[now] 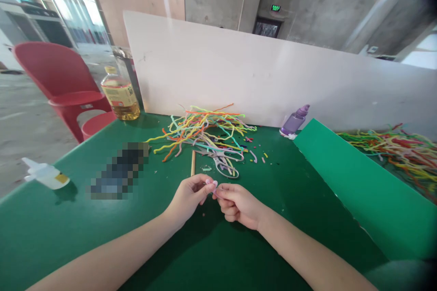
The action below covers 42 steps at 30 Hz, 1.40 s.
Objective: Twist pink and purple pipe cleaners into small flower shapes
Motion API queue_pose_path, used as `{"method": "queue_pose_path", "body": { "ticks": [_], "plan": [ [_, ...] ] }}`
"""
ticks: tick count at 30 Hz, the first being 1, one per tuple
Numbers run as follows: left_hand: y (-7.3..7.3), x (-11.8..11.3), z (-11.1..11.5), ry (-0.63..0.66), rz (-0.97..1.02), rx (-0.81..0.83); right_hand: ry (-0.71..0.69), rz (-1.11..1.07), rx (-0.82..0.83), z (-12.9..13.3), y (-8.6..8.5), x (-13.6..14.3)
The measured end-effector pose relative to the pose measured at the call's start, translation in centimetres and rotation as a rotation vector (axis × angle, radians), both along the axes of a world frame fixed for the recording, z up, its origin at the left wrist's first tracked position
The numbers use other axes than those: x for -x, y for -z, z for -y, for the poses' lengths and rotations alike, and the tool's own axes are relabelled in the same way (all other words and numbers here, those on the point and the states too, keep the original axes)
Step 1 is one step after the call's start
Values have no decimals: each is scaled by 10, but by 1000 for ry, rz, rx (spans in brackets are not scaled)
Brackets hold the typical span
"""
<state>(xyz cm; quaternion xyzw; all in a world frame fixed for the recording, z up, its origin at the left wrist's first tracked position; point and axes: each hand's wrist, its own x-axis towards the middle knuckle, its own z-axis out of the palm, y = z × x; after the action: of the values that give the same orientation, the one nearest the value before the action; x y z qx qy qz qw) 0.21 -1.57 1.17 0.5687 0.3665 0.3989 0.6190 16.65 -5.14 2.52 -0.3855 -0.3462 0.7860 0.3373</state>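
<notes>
My left hand pinches a small pink, curled piece that looks like pipe cleaner between thumb and fingertips. My right hand meets it from the right, thumb and forefinger closed on a thin pinkish end of the same piece; the fingers hide much of it. Just beyond the hands lie grey-handled scissors, partly under loose strands. A thin wooden stick points away from my left hand. Short cut-off bits are scattered to the right of the scissors.
Fuzzy pipe cleaners are heaped against the white partition. At left are a white squeeze bottle, a pixelated dark object and an oil bottle. A purple bottle, green board and more strands occupy the right.
</notes>
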Motion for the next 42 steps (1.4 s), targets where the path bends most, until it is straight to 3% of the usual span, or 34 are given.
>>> {"method": "queue_pose_path", "body": {
  "ticks": [8,10,14,17,20,25,29,33,42],
  "plan": [
    [-2,0,1,27,23,8,-25,149,-74,0,0,0],
    [-2,0,1,32,19,16,13,321,-219,0,-2,1],
    [-2,2,0,54,18,18,114,766,-696,5,-5,2],
    [-2,2,0,53,102,45,112,1060,-984,10,-4,3],
    [-1,2,1,35,179,119,47,1288,-1179,12,0,4],
    [3,4,-1,101,69,167,9,1507,-1418,11,8,0],
    [4,4,0,184,-32,165,33,1565,-1521,10,8,-6],
    [4,2,2,240,-103,57,13,1532,-1564,11,7,-9],
    [8,1,3,208,-116,-36,2,1541,-1471,10,4,-4]
  ]
}}
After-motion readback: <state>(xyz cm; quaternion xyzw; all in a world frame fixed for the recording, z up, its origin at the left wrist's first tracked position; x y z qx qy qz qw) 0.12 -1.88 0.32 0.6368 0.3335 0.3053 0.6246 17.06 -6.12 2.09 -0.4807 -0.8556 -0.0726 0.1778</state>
